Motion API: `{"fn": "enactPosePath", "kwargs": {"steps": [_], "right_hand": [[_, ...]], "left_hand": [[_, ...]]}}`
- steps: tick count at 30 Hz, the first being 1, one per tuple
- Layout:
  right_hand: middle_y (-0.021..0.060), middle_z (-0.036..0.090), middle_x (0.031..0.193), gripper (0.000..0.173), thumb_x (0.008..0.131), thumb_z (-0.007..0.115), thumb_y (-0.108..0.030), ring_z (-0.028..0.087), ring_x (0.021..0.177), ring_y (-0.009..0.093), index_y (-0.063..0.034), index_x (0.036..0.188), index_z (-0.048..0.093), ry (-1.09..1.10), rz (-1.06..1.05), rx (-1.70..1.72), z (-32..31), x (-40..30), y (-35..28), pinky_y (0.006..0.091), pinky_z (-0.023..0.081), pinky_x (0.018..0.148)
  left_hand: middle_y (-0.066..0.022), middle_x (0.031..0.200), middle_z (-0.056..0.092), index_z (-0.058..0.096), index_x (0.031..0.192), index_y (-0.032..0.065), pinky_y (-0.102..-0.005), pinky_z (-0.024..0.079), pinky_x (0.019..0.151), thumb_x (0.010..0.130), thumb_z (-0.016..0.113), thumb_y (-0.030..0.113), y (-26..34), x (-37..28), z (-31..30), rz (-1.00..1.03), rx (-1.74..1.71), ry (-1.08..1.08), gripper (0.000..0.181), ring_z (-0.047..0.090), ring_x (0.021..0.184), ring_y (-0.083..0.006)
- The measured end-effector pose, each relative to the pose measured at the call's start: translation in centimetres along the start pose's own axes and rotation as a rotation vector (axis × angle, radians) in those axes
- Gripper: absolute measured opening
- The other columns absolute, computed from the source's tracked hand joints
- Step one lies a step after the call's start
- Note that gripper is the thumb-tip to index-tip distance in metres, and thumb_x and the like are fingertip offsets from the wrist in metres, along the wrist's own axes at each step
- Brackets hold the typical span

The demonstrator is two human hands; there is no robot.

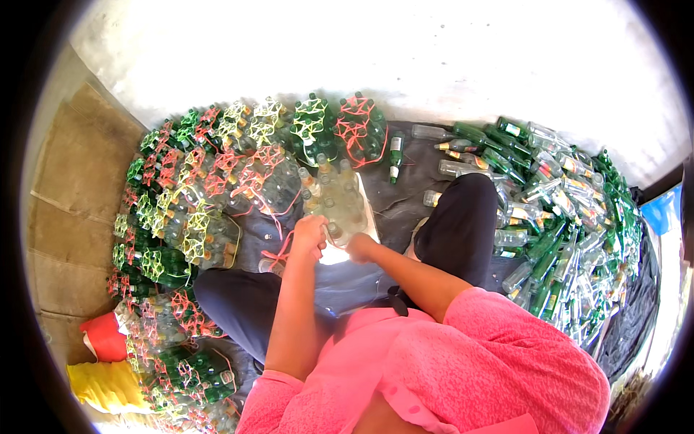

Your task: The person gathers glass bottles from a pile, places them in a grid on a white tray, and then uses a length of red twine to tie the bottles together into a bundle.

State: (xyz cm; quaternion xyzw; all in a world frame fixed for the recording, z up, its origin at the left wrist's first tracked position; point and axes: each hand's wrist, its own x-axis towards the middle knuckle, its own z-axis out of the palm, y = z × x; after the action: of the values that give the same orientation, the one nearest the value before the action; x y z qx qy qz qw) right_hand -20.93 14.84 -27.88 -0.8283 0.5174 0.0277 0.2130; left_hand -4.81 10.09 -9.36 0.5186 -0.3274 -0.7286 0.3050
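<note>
Clear glass bottles (pixel 342 202) stand upright in a close group on a white board or tray (pixel 370 209) between my knees. My left hand (pixel 310 234) is at the group's near left corner, its fingers curled on a pink plastic strap (pixel 282 250), whose loose part trails to the left. At the near right corner, my right hand (pixel 360 248) is low beside the bottles and slightly blurred; whether it holds the strap is hidden. One bottle neck (pixel 334 230) rises between the two hands.
Strapped bundles of green and clear bottles (pixel 198 233) fill the left side. Loose bottles (pixel 564 217) lie piled at right. A single green bottle (pixel 396 154) lies on the dark sheet (pixel 404 198), near a white wall (pixel 379 49). Red and yellow items (pixel 108 385) are lower left.
</note>
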Motion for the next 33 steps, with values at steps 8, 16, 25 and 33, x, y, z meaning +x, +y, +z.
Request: {"fn": "enactPosePath", "kwargs": {"steps": [8, 16, 25, 33], "right_hand": [[0.0085, 0.068, 0.070, 0.016, 0.085, 0.063, -0.017, 0.065, 0.061, 0.022, -0.0065, 0.077, 0.071, -0.041, 0.364, 1.230, -8.8, -2.8, -5.4, 0.0373, 0.053, 0.057], [0.0027, 0.068, 0.083, 0.017, 0.097, 0.058, -0.025, 0.065, 0.068, 0.016, -0.0110, 0.093, 0.066, 0.092, 0.408, 1.813, -8.6, -4.4, -3.1, 0.0345, 0.055, 0.062], [0.0043, 0.071, 0.086, 0.013, 0.092, 0.065, -0.019, 0.065, 0.071, 0.012, -0.0071, 0.097, 0.068, -0.099, 0.458, 1.728, -9.8, -3.6, -2.6, 0.0307, 0.054, 0.060], [0.0088, 0.069, 0.073, 0.028, 0.087, 0.061, -0.024, 0.067, 0.062, 0.019, 0.0015, 0.082, 0.070, -0.138, 0.331, 0.807, -14.3, -5.0, -2.7, 0.0344, 0.054, 0.055]], "left_hand": [[-0.0098, 0.067, 0.058, 0.061, 0.086, 0.0003, -0.0400, 0.043, 0.053, 0.090, 0.057, 0.019, -2.9, 2.7, 0.3, 0.481, 0.733, 0.108, 0.019, 0.054, 0.055, -0.0258], [-0.0273, 0.094, 0.068, 0.066, 0.096, 0.0003, -0.0560, 0.050, 0.077, 0.095, 0.050, 0.021, -2.2, -3.0, 4.9, 0.548, 1.563, -0.021, 0.026, 0.065, 0.089, -0.0465], [-0.0234, 0.091, 0.071, 0.075, 0.096, 0.0029, -0.0467, 0.052, 0.079, 0.093, 0.056, 0.023, -2.0, 0.2, -3.0, 0.510, 1.404, -0.170, 0.028, 0.069, 0.087, -0.0396], [-0.0188, 0.093, 0.070, 0.072, 0.090, 0.0048, -0.0512, 0.051, 0.082, 0.092, 0.057, 0.025, 1.5, -1.3, -4.5, 0.365, 1.458, 0.111, 0.025, 0.067, 0.094, -0.0398]]}}
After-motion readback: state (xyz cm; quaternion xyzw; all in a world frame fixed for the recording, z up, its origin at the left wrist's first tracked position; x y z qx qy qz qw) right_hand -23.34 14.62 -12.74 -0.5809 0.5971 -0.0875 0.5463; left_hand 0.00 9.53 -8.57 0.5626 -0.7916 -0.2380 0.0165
